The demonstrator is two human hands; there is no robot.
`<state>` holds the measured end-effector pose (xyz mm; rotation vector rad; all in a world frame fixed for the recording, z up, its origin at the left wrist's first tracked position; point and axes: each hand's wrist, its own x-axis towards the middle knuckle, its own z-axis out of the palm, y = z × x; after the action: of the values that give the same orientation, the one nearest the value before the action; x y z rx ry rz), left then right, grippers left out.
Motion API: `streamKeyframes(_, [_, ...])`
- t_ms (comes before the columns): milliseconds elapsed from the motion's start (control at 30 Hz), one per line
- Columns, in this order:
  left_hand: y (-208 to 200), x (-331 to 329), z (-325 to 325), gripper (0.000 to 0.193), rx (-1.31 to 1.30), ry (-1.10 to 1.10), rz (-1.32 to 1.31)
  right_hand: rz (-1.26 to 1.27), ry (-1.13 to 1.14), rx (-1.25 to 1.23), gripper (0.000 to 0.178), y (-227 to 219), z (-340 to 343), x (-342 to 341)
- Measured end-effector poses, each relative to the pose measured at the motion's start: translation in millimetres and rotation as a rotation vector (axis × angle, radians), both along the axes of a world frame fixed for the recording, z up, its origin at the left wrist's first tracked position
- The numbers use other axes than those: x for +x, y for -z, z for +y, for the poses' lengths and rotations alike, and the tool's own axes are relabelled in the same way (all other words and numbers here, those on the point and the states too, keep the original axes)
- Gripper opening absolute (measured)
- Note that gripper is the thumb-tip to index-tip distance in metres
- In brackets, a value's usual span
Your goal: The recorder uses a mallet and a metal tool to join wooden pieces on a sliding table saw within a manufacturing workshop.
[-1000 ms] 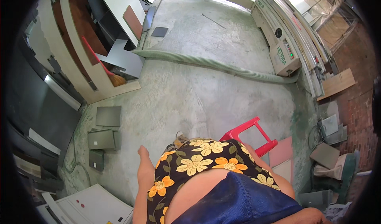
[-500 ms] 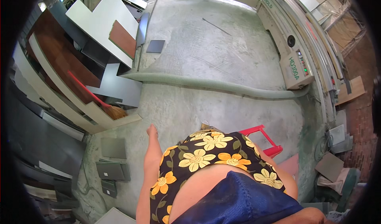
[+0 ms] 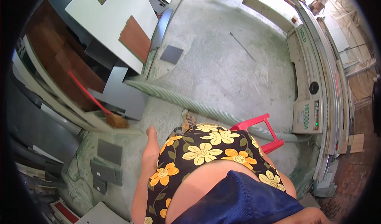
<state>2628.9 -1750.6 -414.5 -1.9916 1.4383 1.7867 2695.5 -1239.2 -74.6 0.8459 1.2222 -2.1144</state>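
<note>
My left arm hangs down beside my black top with yellow flowers [image 3: 202,152]. At its end my left hand [image 3: 151,131] is small in view, above the concrete floor, with nothing visible in it; its fingers are too small to read. Of my right arm only a part shows at the right edge of the top, and my right hand is hidden behind my body. Just beyond that side a red plastic stool or frame [image 3: 272,145] sticks out, overlapping the hose. Whether my right hand holds it cannot be seen.
A ribbed grey hose [image 3: 190,101] crosses the floor to a long beige machine [image 3: 307,115] on the right. Boards [image 3: 115,22] and a red-handled broom [image 3: 90,95] lean at the left. Grey panels [image 3: 106,170] and a thin rod [image 3: 242,46] lie on the floor.
My view has turned left and moved forward, so the hose slants and lies closer. The red stool shows further up, now over the hose. A foot has come into view ahead of my top.
</note>
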Motion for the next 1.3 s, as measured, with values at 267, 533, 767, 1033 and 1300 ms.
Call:
streamKeyframes(267, [49.5, -269.9, -44.1, 0.038, -0.48, 0.43, 0.15, -0.144, -0.868, 1.147, 0.083, 127.8, 56.7, -206.3])
streamKeyframes(533, [-18.3, -484.7, 26.8, 0.034, -0.015, 0.234, 0.251, 0.003, -0.56, 0.963, 0.079, 128.4, 83.4, -370.1])
streamKeyframes(767, [7.3, -669.1, 53.1, 0.032, -0.106, 0.03, 0.188, 0.305, -0.682, 1.002, 0.079, 79.2, 122.9, -551.3])
streamKeyframes(1033, [-11.8, -832.7, 72.4, 0.034, 0.034, 0.176, 0.179, 0.078, -0.879, 1.169, 0.084, 195.1, 168.1, -813.1])
streamKeyframes(1300, [-31.9, -1004.5, 44.9, 0.028, 0.032, 0.104, 0.004, -0.164, -0.728, 1.054, 0.084, 217.6, 133.1, -1013.6])
